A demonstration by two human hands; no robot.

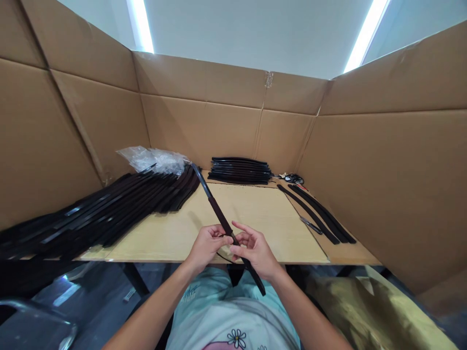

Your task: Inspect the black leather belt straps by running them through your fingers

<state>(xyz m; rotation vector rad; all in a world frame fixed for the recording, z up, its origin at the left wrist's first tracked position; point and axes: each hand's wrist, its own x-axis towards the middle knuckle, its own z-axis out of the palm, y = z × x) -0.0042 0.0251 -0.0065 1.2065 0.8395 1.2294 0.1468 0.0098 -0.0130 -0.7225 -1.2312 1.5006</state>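
A long, thin, curved black strip [215, 206] runs from the back left of the table down toward my lap. My left hand [206, 245] pinches it at its middle, fingers closed around it. My right hand [255, 250] grips the same strip just beside the left, thumb and fingers pressed on it with the index finger stretched out. The strip's lower end sticks out below my right hand, over my shirt. A thin dark loop hangs under my hands.
A big pile of black strips [109, 214] covers the table's left side, with a clear plastic bag [153, 159] behind. A neat stack of strips [241, 170] lies at the back. Three strips [321, 214] and a small metal tool [311, 224] lie at right. Cardboard walls [383, 184] surround the table.
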